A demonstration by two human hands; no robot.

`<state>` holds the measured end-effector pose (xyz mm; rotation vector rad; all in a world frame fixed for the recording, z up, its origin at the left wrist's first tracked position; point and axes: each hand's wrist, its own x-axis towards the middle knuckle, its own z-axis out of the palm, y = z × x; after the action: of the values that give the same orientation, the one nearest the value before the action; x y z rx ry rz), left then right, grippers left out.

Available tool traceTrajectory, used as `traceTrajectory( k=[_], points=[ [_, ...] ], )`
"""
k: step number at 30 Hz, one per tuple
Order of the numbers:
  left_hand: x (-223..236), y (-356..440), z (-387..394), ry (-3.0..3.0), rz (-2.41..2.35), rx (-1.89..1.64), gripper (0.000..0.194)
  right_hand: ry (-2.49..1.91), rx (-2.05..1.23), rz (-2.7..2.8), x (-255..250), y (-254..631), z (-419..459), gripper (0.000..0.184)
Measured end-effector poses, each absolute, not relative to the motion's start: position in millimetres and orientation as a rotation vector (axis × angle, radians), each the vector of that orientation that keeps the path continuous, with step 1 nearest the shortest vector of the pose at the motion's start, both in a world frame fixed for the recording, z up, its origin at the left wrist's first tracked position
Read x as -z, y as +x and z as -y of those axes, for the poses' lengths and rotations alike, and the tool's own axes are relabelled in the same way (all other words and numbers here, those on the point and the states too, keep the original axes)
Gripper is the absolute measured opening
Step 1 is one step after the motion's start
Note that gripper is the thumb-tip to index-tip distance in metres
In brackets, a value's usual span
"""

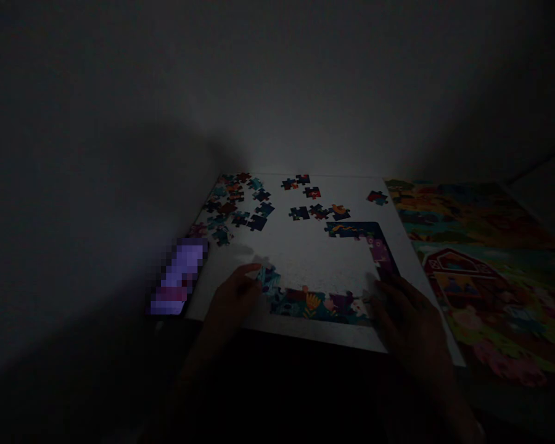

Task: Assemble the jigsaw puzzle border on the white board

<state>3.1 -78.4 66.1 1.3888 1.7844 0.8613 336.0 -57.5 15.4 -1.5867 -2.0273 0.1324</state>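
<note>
Across the upper half of the frame stands a pale wall (305, 86), dimly lit. Center: white work surface (309, 259). Right side: illustrated sheet (494, 277), showing a red barn and pink pigs in its lower portion. Lower right of center: right hand (411, 317), thumb and fingers parted, placed at the lower right corner of the joined border. Lower left of center: left hand (235, 296), fingers bent, fingertips at the teal puzzle piece (269, 280); whether they grip it cannot be determined. Left of center: lit phone (178, 277), tilted, display pixelated. Between the hands: joined border (312, 303), running along the near side; a dark corner section (356, 229) lies above its right end. Upper left of the surface: cluster of loose pieces (229, 206). Upper middle: small groups of pieces (300, 213). Upper right of the surface: single piece (378, 198).
</note>
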Motion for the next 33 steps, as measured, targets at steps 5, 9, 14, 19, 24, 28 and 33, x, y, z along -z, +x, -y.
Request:
traceTrajectory(
  k=[5, 9, 14, 19, 24, 28, 33],
  points=[
    [-48, 14, 119, 1.437, -1.984, -0.972, 0.028, -1.602, -0.125, 2.017, -17, 335, 57, 0.045],
    [-40, 13, 123, 1.746, -2.007, -0.948, 0.024, -1.624, -0.121, 2.014, -16, 335, 58, 0.044],
    [-39, 12, 124, 2.038, -2.05, -0.746, 0.024, -1.592, -0.12, 2.025, -18, 335, 57, 0.042],
    [-36, 12, 126, 2.199, -2.073, -0.673, 0.024, -1.588, -0.092, 2.024, -19, 334, 56, 0.045],
    [-32, 11, 127, 2.248, -2.088, -0.675, 0.024, -1.625, -0.095, 2.024, -19, 333, 57, 0.047],
    [-30, 11, 126, 2.305, -2.083, -0.644, 0.024, -1.584, -0.109, 2.029, -18, 335, 57, 0.044],
    [-29, 9, 125, 2.356, -2.083, -0.598, 0.024, -1.616, -0.109, 2.021, -14, 336, 56, 0.047]
  ],
)
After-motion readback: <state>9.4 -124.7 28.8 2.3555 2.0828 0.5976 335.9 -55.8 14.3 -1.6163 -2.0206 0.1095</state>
